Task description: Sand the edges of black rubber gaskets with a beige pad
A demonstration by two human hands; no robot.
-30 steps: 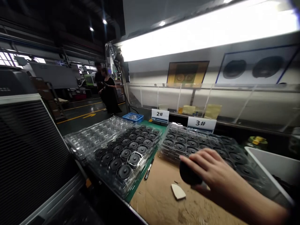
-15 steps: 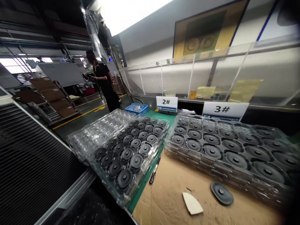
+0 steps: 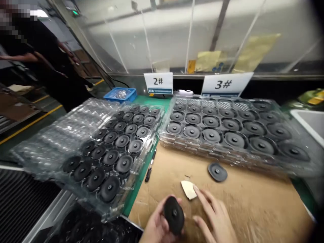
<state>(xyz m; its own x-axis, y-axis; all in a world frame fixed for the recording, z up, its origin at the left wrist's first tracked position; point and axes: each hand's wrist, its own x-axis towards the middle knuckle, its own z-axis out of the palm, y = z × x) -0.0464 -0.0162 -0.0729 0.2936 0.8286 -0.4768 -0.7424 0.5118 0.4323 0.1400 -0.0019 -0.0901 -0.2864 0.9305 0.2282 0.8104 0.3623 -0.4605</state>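
Note:
Low in the view, my left hand [image 3: 157, 222] grips a black rounded disc [image 3: 174, 213] with a small raised stub at its centre. My right hand [image 3: 215, 214] reaches over the cardboard with its fingers apart. Its index fingertip is at the edge of a cream wedge-shaped pad [image 3: 188, 189] that lies flat; whether it presses on the pad I cannot tell. A second disc, dark grey [image 3: 217, 172], rests on the cardboard [image 3: 253, 199] beyond my right hand. A black pen [image 3: 151, 166] lies along the cardboard's left edge.
Clear plastic trays of discs stand at the left [image 3: 141, 158] and back right [image 3: 192, 143]. Behind them are a blue basket [image 3: 120, 94] and signs 2# [image 3: 158, 82] and 3# [image 3: 225, 84]. A person in black [image 3: 50, 57] stands far left. A white bin [image 3: 310, 123] is at right.
Both my hands have come into view, the left with a black disc in it. My view has turned downward, and the person at the left appears much closer.

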